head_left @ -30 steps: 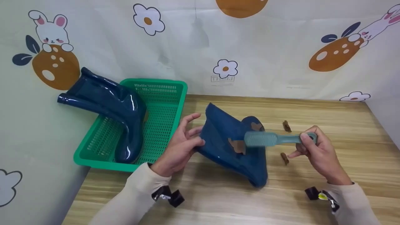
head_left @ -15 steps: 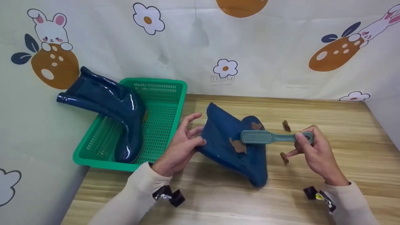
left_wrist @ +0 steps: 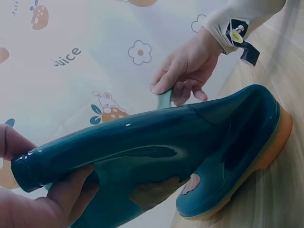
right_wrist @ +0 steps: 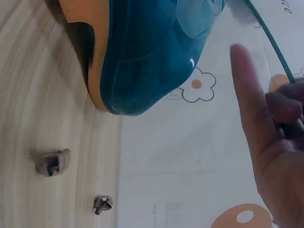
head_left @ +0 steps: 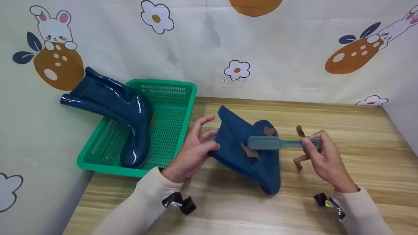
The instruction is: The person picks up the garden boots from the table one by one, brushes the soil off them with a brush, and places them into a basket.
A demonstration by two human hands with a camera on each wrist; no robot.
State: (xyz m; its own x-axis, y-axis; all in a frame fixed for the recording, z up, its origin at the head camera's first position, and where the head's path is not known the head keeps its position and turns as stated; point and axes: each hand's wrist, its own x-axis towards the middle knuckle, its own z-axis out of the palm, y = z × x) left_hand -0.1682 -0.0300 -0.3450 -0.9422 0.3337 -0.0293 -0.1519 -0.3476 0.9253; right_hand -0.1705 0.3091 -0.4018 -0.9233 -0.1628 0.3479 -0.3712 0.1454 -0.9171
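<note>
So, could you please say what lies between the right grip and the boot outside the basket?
In the head view, a green brush held in the right grip spans that stretch and overlaps the boot; brown clumps lie on the table there.

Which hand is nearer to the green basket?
Left. The left hand, on the held boot, is just right of the green basket; the right hand, holding the brush, is farther right, past that boot.

Head camera up high, looking forward and down over the wooden table [head_left: 369,163], left wrist camera close, facing the side of the blue rain boot [left_wrist: 142,130], right wrist camera close by its toe [right_wrist: 130,92], tipped sideways, same boot in all three
</note>
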